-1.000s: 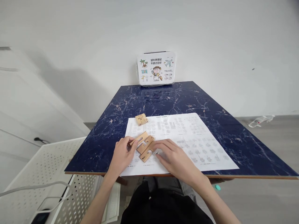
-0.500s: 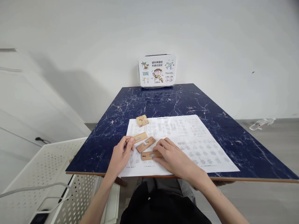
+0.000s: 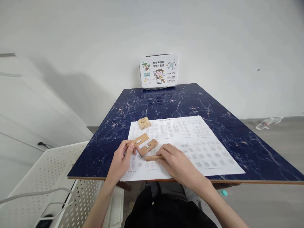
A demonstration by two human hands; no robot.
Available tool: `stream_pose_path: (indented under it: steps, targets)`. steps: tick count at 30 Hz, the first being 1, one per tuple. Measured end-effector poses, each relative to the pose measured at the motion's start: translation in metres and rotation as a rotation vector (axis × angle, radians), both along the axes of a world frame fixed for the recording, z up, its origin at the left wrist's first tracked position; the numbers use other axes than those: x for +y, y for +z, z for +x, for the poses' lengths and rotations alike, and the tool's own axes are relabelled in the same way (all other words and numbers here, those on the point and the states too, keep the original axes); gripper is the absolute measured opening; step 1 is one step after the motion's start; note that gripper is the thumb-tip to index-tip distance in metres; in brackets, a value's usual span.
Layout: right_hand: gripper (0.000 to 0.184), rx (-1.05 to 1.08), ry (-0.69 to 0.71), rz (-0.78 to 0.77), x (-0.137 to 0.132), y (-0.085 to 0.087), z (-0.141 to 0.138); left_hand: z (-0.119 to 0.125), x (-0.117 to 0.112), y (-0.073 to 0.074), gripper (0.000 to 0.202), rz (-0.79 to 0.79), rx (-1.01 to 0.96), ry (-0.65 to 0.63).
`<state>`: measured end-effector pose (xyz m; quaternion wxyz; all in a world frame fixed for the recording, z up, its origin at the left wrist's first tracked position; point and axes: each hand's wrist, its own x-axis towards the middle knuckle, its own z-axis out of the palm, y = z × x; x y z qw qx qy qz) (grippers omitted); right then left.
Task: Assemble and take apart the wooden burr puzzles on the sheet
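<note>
Between its thumb and fingers my left hand [image 3: 123, 158] grips a flat slotted wooden puzzle piece [image 3: 142, 138] by its near end. My right hand [image 3: 174, 161] pinches a second wooden puzzle piece [image 3: 153, 158], turned so that its narrow edge faces me; its right end is hidden by the fingers. A notched wooden piece [image 3: 148, 147] lies on the printed sheet [image 3: 171, 171], between the two hands. Farther back, at the sheet's upper left, sits a small block of interlocked wooden pieces [image 3: 144, 123].
The dark blue marbled table [image 3: 166, 104] carries a white cartoon-printed case [image 3: 158, 71] leaning on the wall at its far edge. A white perforated cabinet [image 3: 83, 196] with a cable [image 3: 35, 193] stands at the left. A plastic bottle [image 3: 264, 123] lies on the floor at right.
My right hand has tipped its piece from lying flat onto its edge. The left hand's piece has tilted, showing more of its slotted face. The notched piece stays on the sheet.
</note>
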<state>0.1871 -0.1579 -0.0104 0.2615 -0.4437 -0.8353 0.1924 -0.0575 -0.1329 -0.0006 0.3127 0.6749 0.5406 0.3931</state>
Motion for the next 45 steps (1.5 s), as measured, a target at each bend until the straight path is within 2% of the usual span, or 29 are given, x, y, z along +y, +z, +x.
stream_pose_path:
  steps: [3, 7, 11, 15, 19, 27, 34, 41, 45]
  targets:
    - [0.009, 0.196, -0.063, -0.111, -0.006, 0.002, 0.001, 0.003, -0.004, 0.002, 0.024, 0.011, -0.033, -0.045]
    - [0.023, 0.502, -0.088, -0.324, -0.013, 0.007, -0.003, 0.014, -0.014, 0.005, 0.021, 0.001, -0.056, -0.055]
    - [0.030, 0.655, -0.132, -0.373, -0.014, 0.009, -0.012, 0.028, -0.022, 0.009, 0.017, 0.044, -0.020, -0.038]
    - [0.033, 0.678, -0.193, -0.362, -0.015, 0.007, -0.017, 0.039, -0.027, 0.010, 0.013, 0.118, 0.020, -0.037]
    - [0.033, 0.668, -0.198, -0.362, -0.017, 0.004, -0.017, 0.043, -0.031, 0.007, 0.014, 0.136, 0.074, -0.046]
    - [0.036, 0.630, -0.222, -0.390, -0.022, 0.007, -0.013, 0.043, -0.033, 0.000, 0.015, 0.104, 0.172, -0.038]
    - [0.036, 0.586, -0.196, -0.401, -0.023, 0.012, -0.014, 0.038, -0.036, -0.013, 0.010, 0.192, 0.234, -0.052]
    - [0.039, 0.746, -0.038, -0.539, -0.029, 0.017, -0.013, 0.033, -0.039, -0.013, 0.011, 0.238, 0.197, 0.110]
    - [0.039, 0.720, -0.053, -0.557, -0.035, 0.017, -0.011, 0.033, -0.045, -0.013, 0.010, 0.257, 0.193, 0.123]
